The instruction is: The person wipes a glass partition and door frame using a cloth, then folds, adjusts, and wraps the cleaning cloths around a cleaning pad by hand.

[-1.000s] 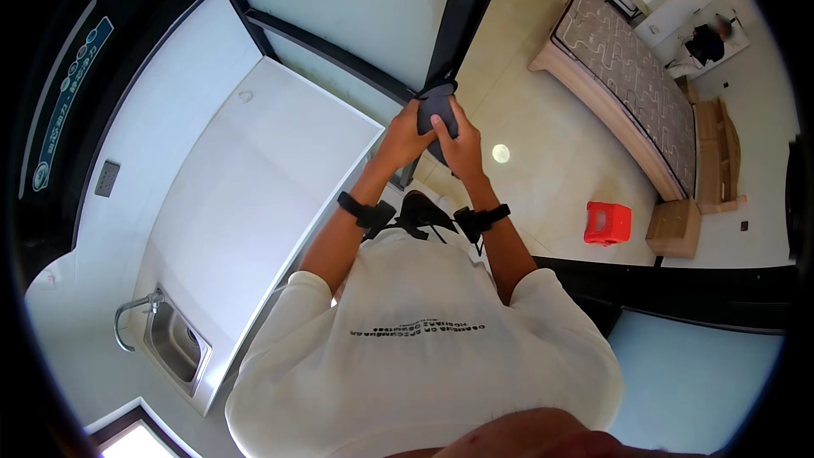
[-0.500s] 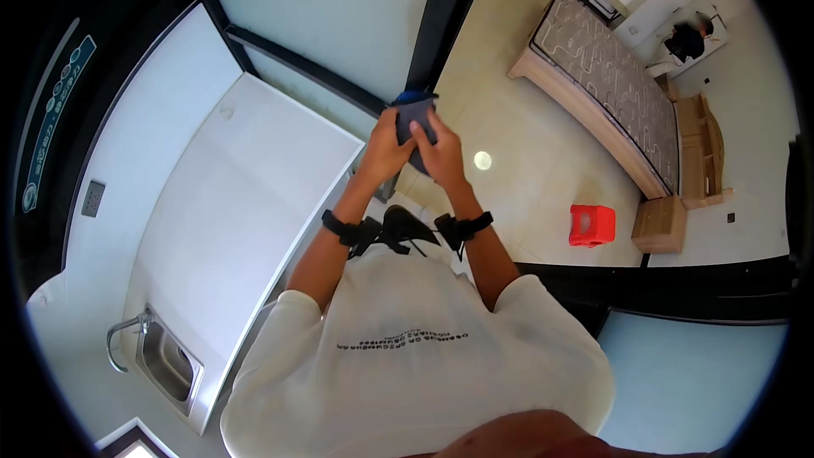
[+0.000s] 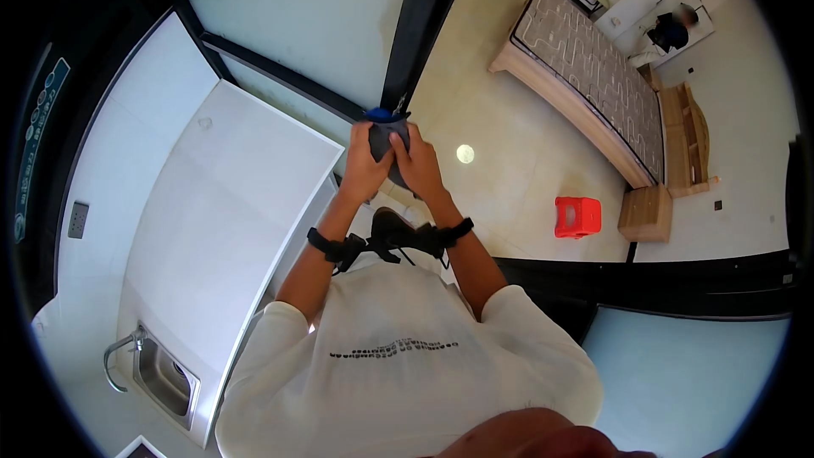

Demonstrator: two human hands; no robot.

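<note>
A dark grey, soft-looking bundle with a blue top is held out in front of my body between both hands; its exact kind I cannot make out. My left hand wraps its left side, fingers mostly hidden behind it. On the opposite side my right hand grips it, with the thumb pressed on the near face. Both thumbs come close together over the grey surface. The lower end hangs partly behind my right hand.
To the left runs a white counter with a steel sink and a tap. A dark-framed glass partition stands ahead. Beyond are a bed, a red stool, a wooden cabinet and another person.
My view has shifted, so the room appears moved slightly left. Both hands, still on the grey bundle, sit a little lower and further left in view.
</note>
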